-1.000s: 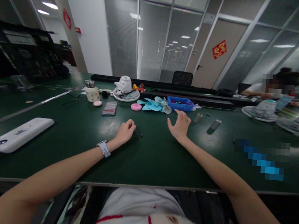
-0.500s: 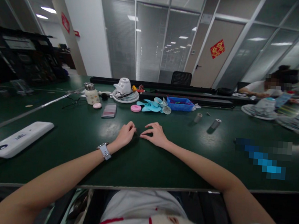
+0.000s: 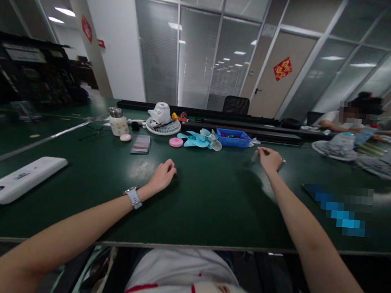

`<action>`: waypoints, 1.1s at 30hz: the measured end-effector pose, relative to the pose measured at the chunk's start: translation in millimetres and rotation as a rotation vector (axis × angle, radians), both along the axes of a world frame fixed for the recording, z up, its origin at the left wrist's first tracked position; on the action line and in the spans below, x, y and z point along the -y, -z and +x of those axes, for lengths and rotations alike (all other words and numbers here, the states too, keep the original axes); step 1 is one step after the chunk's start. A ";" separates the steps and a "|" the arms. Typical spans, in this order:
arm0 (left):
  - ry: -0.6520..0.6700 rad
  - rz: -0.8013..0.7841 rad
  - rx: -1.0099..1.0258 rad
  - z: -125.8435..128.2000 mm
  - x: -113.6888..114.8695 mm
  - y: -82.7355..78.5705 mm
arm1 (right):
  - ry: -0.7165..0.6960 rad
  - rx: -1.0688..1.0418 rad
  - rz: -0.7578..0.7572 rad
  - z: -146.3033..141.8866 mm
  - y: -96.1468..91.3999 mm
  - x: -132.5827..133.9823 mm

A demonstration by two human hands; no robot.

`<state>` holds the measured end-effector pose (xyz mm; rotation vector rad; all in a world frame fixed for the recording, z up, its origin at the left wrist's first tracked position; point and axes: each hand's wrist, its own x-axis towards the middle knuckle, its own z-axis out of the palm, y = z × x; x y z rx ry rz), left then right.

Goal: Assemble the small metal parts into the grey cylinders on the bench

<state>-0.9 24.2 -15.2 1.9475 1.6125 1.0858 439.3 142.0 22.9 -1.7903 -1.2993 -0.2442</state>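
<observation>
My left hand (image 3: 162, 176) rests on the green table (image 3: 193, 218) with its fingers curled in. What they hold, if anything, is hidden. My right hand (image 3: 270, 161) reaches forward over two small grey metal cylinders. Its fingertips are pinched together at the top of the left cylinder (image 3: 254, 156), which partly shows beside them; whether they grip it I cannot make out. Most of the right cylinder (image 3: 283, 161) is covered by the hand. Left of that hand lie a blue tray (image 3: 233, 139) with small parts in it and light-blue fan blades (image 3: 196, 139).
A white fan base with grille (image 3: 160, 116), a bottle (image 3: 118, 124), a pink round piece (image 3: 176, 142) and a blurred card (image 3: 141, 144) stand farther back. A long white device (image 3: 23, 179) lies at left. Other people work at far right, beside fan parts (image 3: 337, 146).
My right hand has left my left hand and moved right and forward to the cylinders, its fingers closing together. My left hand has stayed in place.
</observation>
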 end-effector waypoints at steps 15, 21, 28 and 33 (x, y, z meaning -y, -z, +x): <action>0.014 -0.038 -0.044 2.8 7.2 -5.2 | 0.075 0.019 -0.105 -3.3 8.6 -15.9; 0.011 -0.030 -0.050 2.2 7.2 -4.8 | 0.070 0.023 -0.144 -7.6 6.7 -14.9; -0.006 -0.043 -0.065 4.2 9.1 -7.9 | 0.084 0.083 -0.176 -6.5 3.2 -15.3; 0.004 -0.024 -0.069 4.3 7.6 -5.3 | 0.061 0.155 -0.227 -2.5 0.2 -17.8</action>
